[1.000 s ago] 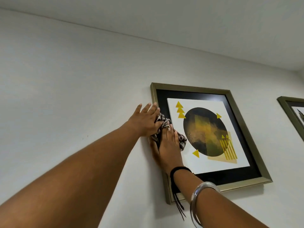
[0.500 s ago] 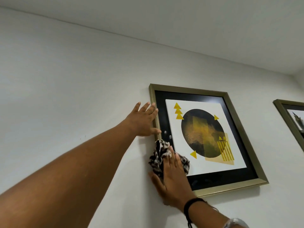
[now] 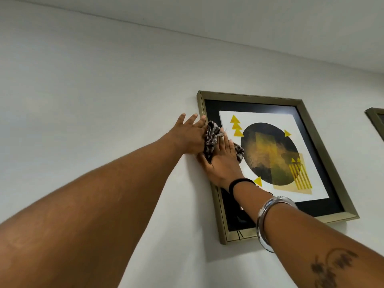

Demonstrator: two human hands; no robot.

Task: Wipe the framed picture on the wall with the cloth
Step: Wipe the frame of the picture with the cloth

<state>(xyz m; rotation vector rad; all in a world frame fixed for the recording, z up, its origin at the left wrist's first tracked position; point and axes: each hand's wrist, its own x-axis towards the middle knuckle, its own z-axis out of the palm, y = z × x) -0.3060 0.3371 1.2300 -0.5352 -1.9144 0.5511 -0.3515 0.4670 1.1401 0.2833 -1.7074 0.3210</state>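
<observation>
My right hand (image 3: 222, 165) presses striped cloth (image 3: 211, 138) against framed picture (image 3: 270, 152), fingers straight. My left hand (image 3: 189, 136) lies flat, fingers spread, at frame's left edge.

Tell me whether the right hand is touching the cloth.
Touching. Head view: the right hand lies flat on the cloth, with no gap.

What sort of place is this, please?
Likely a room in a home or office: a plain white wall under a ceiling, hung with a framed picture and a second frame.
</observation>
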